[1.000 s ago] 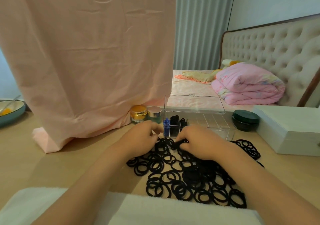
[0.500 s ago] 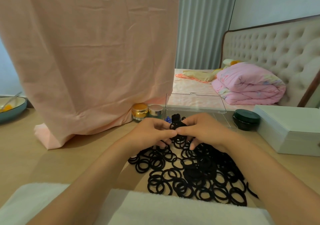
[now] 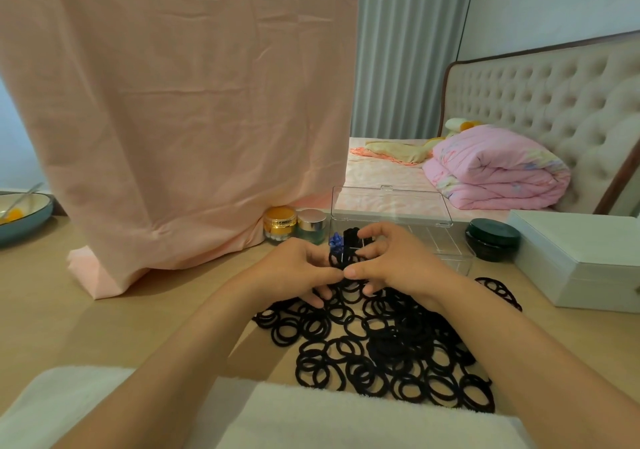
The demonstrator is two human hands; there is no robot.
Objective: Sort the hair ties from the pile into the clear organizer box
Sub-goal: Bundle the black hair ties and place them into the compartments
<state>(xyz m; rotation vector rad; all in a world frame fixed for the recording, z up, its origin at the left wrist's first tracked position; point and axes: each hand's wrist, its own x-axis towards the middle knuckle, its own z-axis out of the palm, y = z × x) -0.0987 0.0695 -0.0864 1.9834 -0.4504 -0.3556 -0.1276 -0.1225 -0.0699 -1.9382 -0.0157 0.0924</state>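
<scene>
Surface Layout and Hand Position at the Organizer Box

Tan wooden surface (image 3: 104, 310) carries all task items, with a bed and a folded pink quilt (image 3: 495, 168) behind it. A pink cloth (image 3: 180, 102) hangs down onto the surface at the left.

1. Pile of hair ties (image 3: 381, 351): black loops spread on the surface directly in front of the person, reaching from a white towel (image 3: 311, 417) at the near edge up to the box.
2. Clear organizer box (image 3: 446, 240): just beyond the pile, lid raised behind it. Its left compartments hold blue ties (image 3: 335, 239) and black ties (image 3: 351, 232).
3. Left hand (image 3: 294, 272) and right hand (image 3: 398, 261): together above the far edge of the pile, just in front of the box, thumb tips touching. The fingers (image 3: 313, 298) of both hands are curled and grasp a small bunch of hair ties (image 3: 341, 258) between them.
4. Other items: gold jar (image 3: 280, 223) and silver-lidded jar (image 3: 311, 225) left of the box; dark green tin (image 3: 492, 239) and white case (image 3: 581, 261) to its right; bowl (image 3: 24, 216) at the far left
</scene>
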